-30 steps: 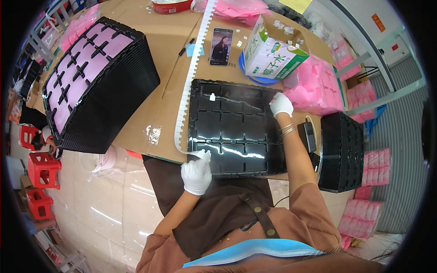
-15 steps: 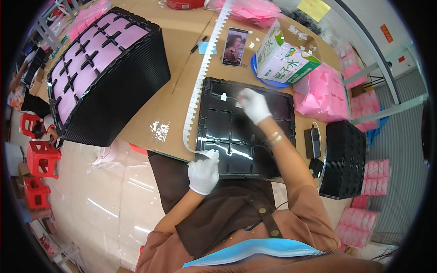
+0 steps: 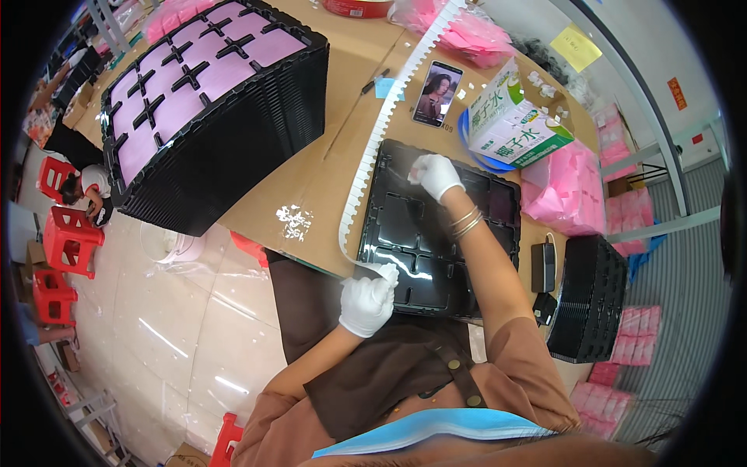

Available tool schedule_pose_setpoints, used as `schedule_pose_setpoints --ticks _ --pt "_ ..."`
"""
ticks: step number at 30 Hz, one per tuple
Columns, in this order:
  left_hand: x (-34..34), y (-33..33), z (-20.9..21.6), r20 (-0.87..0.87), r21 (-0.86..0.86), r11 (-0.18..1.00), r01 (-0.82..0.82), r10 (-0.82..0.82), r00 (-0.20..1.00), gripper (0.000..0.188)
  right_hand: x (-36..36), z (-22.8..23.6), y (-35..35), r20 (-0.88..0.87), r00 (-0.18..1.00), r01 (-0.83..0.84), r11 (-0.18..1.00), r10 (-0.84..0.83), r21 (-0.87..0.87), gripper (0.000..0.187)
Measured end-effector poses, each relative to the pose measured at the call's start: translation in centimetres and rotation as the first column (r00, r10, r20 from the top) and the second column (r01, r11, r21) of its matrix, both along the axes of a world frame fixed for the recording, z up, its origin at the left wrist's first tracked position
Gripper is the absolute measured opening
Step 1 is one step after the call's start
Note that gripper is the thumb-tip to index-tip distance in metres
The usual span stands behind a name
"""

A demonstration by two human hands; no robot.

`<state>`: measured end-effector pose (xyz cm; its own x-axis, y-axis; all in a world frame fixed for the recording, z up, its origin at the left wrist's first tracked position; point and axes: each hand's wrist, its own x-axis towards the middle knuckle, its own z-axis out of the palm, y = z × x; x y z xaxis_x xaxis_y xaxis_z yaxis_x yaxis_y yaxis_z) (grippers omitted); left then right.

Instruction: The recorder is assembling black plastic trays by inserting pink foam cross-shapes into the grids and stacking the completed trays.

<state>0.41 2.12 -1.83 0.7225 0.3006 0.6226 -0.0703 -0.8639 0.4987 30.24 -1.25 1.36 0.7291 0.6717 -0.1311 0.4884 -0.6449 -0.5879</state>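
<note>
A black compartment tray [image 3: 405, 222] lies on the cardboard-covered table in front of me. A long white toothed strip [image 3: 375, 144] runs along its left edge toward the far side. My left hand [image 3: 367, 300], in a white glove, pinches the near end of this strip at the tray's near left corner. My right hand [image 3: 437, 175], also gloved, reaches over the tray to its far left compartment. Its fingertips close on a small white piece [image 3: 414, 174] there. Bracelets ring the right wrist.
A tall stack of black trays with pink pads [image 3: 210, 101] fills the far left. Beyond the tray lie a phone [image 3: 437, 93], a carton box [image 3: 517, 124] on a blue plate and pink bags [image 3: 564, 187]. A smaller black tray stack [image 3: 587, 300] and a charger [image 3: 542, 267] are at right. Red stools [image 3: 66, 237] and a crouching person [image 3: 89, 191] are on the floor at left.
My right hand has moved from the tray's far right corner across to its far left compartment, onto the small white piece. My left hand stays at the strip's near end.
</note>
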Motion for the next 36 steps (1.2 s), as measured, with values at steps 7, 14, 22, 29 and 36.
schedule_pose_setpoints --ticks 7,14,22,29,36 --pt "-0.2 0.2 -0.2 -0.012 0.013 1.000 0.006 -0.006 1.000 0.045 -0.2 0.3 0.0 0.159 0.984 0.083 0.996 -0.076 -0.037 0.014" --pt "-0.2 0.3 0.2 -0.020 0.014 1.000 0.008 -0.008 1.000 0.038 -2.5 -0.2 1.8 0.455 0.885 0.194 0.965 -0.094 -0.177 0.008" --pt "-0.7 0.6 -0.4 0.145 -0.222 0.973 0.068 -0.036 0.989 0.014 -8.0 2.1 -2.9 0.172 0.976 0.083 0.957 -0.135 0.278 0.010" --pt "-2.0 2.3 -2.1 0.132 -0.569 0.820 0.057 0.023 0.991 0.011 -18.2 2.9 -6.0 0.091 0.993 -0.064 0.994 0.072 -0.088 0.007" --pt "-1.7 2.6 -3.1 0.194 -0.371 0.927 0.065 0.009 0.981 0.010 -18.5 2.6 -6.5 -0.161 0.976 -0.158 0.986 0.147 -0.055 0.010"
